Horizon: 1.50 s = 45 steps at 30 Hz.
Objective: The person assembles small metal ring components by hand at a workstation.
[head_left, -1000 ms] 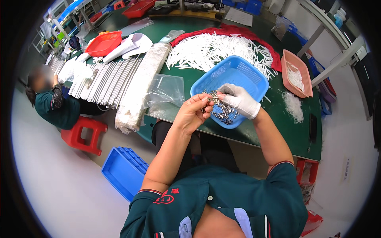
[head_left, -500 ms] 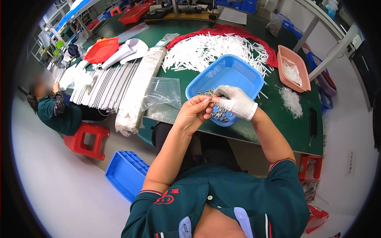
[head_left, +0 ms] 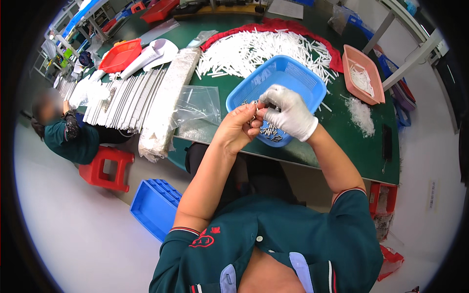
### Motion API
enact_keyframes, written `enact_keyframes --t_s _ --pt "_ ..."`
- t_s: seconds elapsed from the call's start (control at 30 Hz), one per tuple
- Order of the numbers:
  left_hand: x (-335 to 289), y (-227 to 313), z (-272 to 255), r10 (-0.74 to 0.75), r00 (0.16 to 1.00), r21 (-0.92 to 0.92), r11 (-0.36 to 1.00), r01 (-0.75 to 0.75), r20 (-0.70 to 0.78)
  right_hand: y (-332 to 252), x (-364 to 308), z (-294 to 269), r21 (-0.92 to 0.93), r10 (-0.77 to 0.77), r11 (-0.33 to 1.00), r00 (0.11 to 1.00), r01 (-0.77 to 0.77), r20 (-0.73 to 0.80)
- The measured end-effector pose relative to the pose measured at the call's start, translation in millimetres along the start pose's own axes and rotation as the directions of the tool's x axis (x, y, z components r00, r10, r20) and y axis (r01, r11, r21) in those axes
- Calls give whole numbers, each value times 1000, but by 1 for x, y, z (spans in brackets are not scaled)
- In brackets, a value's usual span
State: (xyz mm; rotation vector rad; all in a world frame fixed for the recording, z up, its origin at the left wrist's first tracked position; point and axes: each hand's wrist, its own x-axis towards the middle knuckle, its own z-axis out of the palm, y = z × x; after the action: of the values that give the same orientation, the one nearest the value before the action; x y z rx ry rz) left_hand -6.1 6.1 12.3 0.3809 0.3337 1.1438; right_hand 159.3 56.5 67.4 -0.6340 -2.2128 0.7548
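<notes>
Workroom: crowded bench area with white walls; a co-worker (head_left: 71, 139) in a dark green shirt sits on a red stool (head_left: 106, 168) at the left.
Green table (head_left: 342, 141): bears all work material; its near edge runs in front of the person.
White sticks (head_left: 259, 51): large loose heap beyond the hands, bordered at the back by a red cloth (head_left: 336, 59).
Long rods (head_left: 129, 100): laid side by side at the left, next to a clear plastic bag (head_left: 198, 105).
Pink basket (head_left: 359, 61): at the right, a few more sticks inside; white shavings (head_left: 360, 117) lie just beside it.
Blue basket (head_left: 276, 75): directly under the hands; small metal pieces (head_left: 268, 131) lie loose in its near part.
Left hand (head_left: 240, 126): bare, thumb and fingers pinched on one or more of these pieces; exact count hidden.
Right hand (head_left: 293, 116): white-gloved, thumb and forefinger curled in to meet the left fingertips; whether they grip a piece cannot be told.
Fingertip step: judged to be two-handed handling of a small piece above the basket.
Next move: judged to call for a light, precise pinch, kept over the basket against drops.
</notes>
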Motion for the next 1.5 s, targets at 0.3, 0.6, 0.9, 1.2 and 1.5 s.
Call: enact_keyframes --t_s 0.3,0.6,0.9,1.2,1.5 --pt "-2 6 -13 84 996 5 996 -84 -19 11 3 6 33 90 995 996 -89 -14" --pt "-5 9 -26 143 986 -17 989 -145 -80 34 -1 33 -658 416 753 792 -25 446" --pt "-7 10 -26 137 990 -44 989 -139 -33 36 4 48 -649 292 753 826 112 482" --pt "-11 2 -18 119 991 -22 992 -121 -61 26 -1 10 448 460 760 876 -472 143" --pt "-7 -3 -10 109 993 30 994 -108 -54 13 -5 10 558 343 759 935 -335 94"
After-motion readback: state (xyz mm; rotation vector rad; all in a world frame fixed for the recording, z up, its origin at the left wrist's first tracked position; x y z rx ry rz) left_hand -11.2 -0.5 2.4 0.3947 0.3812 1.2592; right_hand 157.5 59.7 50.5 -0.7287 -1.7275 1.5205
